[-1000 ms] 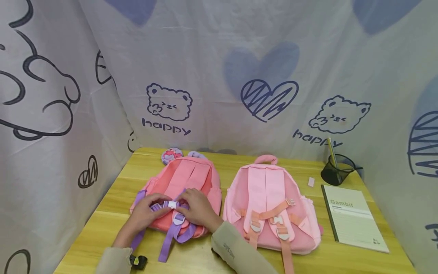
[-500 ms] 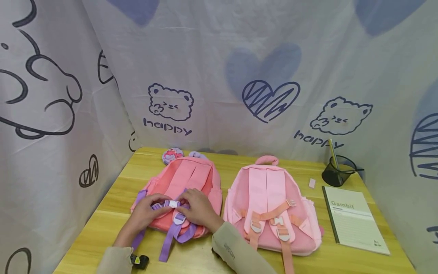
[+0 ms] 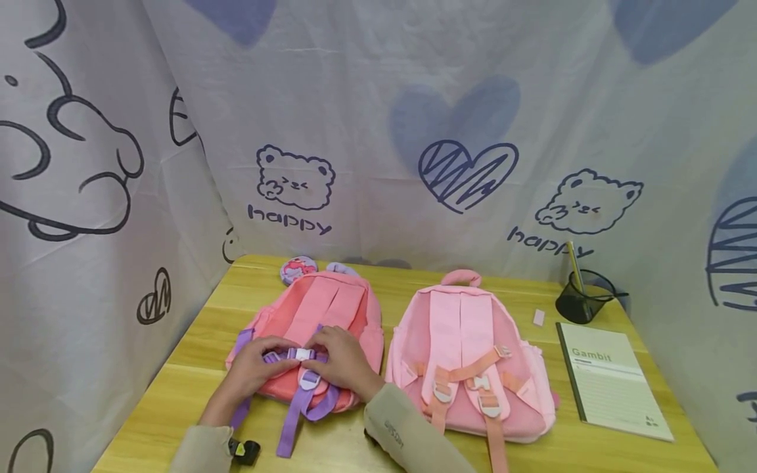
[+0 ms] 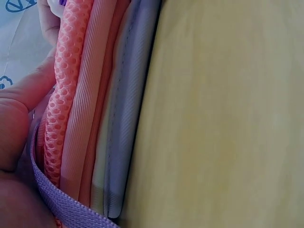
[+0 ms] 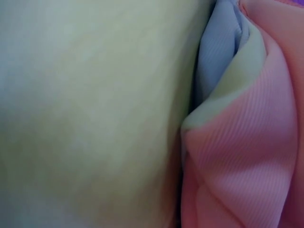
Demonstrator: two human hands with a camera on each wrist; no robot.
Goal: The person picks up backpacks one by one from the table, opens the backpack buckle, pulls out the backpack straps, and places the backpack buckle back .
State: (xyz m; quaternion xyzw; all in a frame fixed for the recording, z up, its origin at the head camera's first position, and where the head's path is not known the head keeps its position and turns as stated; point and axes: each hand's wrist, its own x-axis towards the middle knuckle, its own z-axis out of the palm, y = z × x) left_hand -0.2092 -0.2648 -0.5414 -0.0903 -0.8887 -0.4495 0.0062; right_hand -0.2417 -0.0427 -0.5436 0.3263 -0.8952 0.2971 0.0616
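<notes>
A coral backpack (image 3: 331,295) lies on the table at left, its shoulder straps facing up. Across it runs a purple chest strap with a white buckle (image 3: 304,354). My left hand (image 3: 253,364) pinches the strap at the buckle's left side. From the right, my right hand (image 3: 343,360) pinches its other end, fingers curled over it. In the left wrist view, my thumb and fingers reach over the mesh edge (image 4: 66,95), with a purple strap (image 4: 64,204) below. The right wrist view holds only the pack's pink side fabric (image 5: 247,161) and the table; the hand is out of it.
A pink backpack (image 3: 461,328) with orange straps lies close on the right. Beyond it are a notebook (image 3: 612,381), an eraser-like pale block (image 3: 539,317) and a black mesh pen cup (image 3: 582,299). A round badge (image 3: 298,269) sits behind the coral pack. Printed curtains (image 3: 367,118) enclose the table.
The white buckle has shifted slightly to the right, and the left hand has moved slightly with it. The right hand stays almost where it was. Both hands keep their grip.
</notes>
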